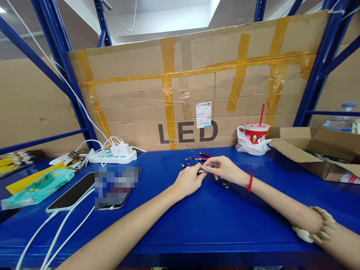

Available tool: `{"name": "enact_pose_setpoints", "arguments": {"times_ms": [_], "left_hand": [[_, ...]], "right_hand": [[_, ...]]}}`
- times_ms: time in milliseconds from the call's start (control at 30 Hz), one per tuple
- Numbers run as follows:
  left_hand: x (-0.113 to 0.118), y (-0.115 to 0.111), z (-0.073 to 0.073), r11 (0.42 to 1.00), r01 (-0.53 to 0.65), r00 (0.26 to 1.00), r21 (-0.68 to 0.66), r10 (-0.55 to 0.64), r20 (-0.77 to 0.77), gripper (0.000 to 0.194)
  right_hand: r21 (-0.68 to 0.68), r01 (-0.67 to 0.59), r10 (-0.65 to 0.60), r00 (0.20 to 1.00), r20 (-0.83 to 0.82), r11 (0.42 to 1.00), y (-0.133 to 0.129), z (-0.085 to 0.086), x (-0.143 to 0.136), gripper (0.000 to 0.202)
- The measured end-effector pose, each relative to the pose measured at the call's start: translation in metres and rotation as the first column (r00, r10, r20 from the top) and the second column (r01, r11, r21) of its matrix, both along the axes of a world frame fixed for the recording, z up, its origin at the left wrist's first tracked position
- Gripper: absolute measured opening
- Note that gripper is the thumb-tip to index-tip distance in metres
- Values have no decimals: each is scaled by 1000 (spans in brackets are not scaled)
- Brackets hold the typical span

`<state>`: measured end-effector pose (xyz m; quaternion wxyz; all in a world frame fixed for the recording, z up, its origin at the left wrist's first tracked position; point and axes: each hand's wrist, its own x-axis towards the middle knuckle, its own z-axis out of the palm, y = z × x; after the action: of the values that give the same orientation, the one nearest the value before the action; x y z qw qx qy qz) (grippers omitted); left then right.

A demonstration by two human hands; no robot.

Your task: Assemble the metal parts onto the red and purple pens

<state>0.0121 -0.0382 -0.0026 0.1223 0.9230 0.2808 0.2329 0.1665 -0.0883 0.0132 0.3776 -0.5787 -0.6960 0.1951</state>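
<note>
Both hands meet over the middle of the blue table. My left hand [189,180] has its fingers closed round a small shiny piece [201,171], mostly hidden by the fingers. From the right, the fingertips of my right hand [222,167] pinch at the same piece. Just behind the hands lie red pen-like tubes [200,159] and small metal bits [186,159]. A few more small metal parts [225,185] rest below my right hand.
Left on the blue table [180,232] are two phones [73,193] with white cables, a teal packet [42,187] and a power strip [112,156]. Behind stands cardboard [135,101]. A red cup [255,134] and an open box [323,165] are at the right.
</note>
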Motion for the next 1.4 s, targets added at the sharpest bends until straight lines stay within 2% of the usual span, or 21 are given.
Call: {"name": "enact_pose_setpoints", "arguments": {"times_ms": [367,1400], "left_hand": [[1,1,0,1000,-3,1000,3,3,-11,21],[0,-2,4,1000,5,999,14,-5,-54,16]], "right_hand": [[-13,-27,27,999,20,1000,-2,1,-4,30],[5,-78,77,993,95,997,-2,-1,0,32]]}}
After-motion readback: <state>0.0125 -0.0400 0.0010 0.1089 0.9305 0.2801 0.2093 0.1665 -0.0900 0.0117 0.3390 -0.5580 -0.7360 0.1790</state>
